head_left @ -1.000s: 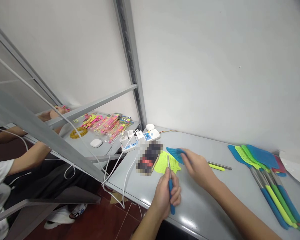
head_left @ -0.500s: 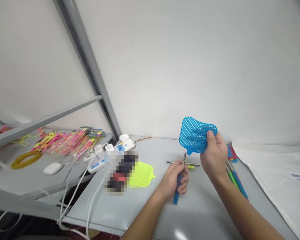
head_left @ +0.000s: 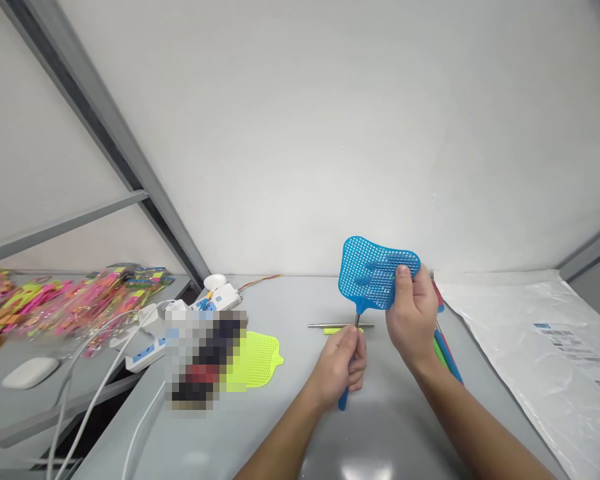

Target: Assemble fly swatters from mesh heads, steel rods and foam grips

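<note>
Right of centre: blue head (head_left: 363, 277) meets rod (head_left: 357, 320), full seating indeterminate | Right hand (head_left: 414, 317): grip clamped on blue head | Left hand (head_left: 336, 367): grip clamped round blue handle (head_left: 343, 401) | Below centre, worktop (head_left: 253, 427): yellow head (head_left: 264, 361), yellow handle (head_left: 334, 331) lie apart, unjoined

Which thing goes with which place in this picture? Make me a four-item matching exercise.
1. Blue mesh head
2. Blue handle
3. Yellow-green mesh head
4. Labelled white plastic

A. On the table, to the left of both hands
B. Gripped by the right hand
C. On the table, to the right of both hands
D. Gripped by the left hand

Pairs: 1-B, 2-D, 3-A, 4-C
</note>
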{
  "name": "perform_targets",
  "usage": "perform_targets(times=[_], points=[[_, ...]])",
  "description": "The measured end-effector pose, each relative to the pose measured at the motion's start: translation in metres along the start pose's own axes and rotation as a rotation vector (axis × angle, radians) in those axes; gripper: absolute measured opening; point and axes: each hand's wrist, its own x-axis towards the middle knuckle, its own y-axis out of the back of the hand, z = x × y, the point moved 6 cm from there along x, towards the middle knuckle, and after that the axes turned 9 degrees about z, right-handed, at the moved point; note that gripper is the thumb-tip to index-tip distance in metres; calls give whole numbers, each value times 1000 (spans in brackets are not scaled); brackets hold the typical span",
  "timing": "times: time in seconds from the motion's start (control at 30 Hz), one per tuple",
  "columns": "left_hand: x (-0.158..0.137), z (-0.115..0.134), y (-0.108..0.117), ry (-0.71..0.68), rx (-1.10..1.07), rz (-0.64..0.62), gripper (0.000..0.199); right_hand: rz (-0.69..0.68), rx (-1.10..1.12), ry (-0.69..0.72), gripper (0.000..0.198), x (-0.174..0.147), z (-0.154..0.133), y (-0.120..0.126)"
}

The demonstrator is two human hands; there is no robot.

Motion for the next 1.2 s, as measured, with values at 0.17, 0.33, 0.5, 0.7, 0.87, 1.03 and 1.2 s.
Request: perform_targets(times=[0.17,0.33,0.5,0.7,0.87,1.03,1.2], points=[[-2,4,3,-62,77,68,43,12,-21,30,19,-3,-8,1],[-7,6,4,-110,111,84,39,-5,-51,55,18,-5,-8,1],[-8,8,7,-149,153,102,34,45,-51,127,21,-7,-11,3],[-8,6,13,-191,238,199,32,67,-108,136,20,-13,-11,3],[-10,4,17,-240,307,293,29,60,-169,149,20,-15,-11,2],[-11,4,18,-244,334,304,30,-13,-250,161,19,-14,-12,-1],[-13,6,18,-234,309,297,33,-100,-377,169,19,-14,-11,-5]])
